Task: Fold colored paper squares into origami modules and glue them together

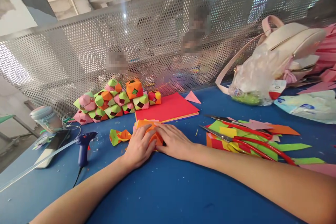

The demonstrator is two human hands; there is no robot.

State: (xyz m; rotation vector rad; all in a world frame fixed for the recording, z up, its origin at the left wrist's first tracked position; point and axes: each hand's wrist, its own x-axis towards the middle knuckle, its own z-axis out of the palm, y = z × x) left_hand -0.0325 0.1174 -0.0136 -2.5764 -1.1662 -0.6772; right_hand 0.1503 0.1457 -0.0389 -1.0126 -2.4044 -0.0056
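A piece of orange paper (145, 123) lies on the blue table in front of me, mostly covered by my fingers. My left hand (140, 145) grips it from the left with bent fingers. From the other side my right hand (172, 141) holds the same paper, its fingertips close to those of the left. A small dark patch shows beneath the right fingers; I cannot make out what it is. Just left of the hands sits a small folded green and orange paper piece (120, 136). Behind them is a stack of red paper (170, 106).
Folded paper balls (112, 99) are piled at the back left. A blue glue gun (84, 148), a phone (54, 148) and a cup (46, 117) stand left. Red-handled scissors (252, 145) lie on paper scraps (286, 147) at right. Behind are a backpack (294, 45) and perforated screen (157, 35).
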